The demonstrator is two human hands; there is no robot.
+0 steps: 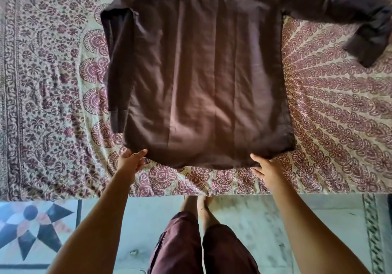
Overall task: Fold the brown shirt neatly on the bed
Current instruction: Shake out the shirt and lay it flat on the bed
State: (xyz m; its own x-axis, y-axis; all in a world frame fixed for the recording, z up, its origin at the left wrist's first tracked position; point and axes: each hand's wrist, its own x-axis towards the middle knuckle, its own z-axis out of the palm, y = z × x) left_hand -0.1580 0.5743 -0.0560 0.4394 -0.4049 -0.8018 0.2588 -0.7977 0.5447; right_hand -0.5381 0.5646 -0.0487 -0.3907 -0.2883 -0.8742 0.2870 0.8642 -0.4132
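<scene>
The folding is at an early stage. The brown shirt [201, 72] lies spread flat on the bed [42, 82], its body smoothed out with only shallow lengthwise creases. One sleeve [119, 72] is already turned in and runs down the shirt's left edge. The other sleeve [339, 8] is not yet folded and trails away from the shirt's upper right corner, its cuff crumpled on the bedspread. By my judgement, that sleeve, the side folds and the lengthwise fold of the body are all left to do.

Both hands are at the shirt's hem, the edge nearest the person. The left hand [131, 161] is at the hem's left corner with its thumb reaching onto the cloth. The right hand [267, 171] is towards the hem's right end, with its thumb tip touching the edge and its fingers curled just below it. I cannot tell whether either grip has actually pinched the hem or merely rests against it, because the underside of the cloth is hidden.
</scene>
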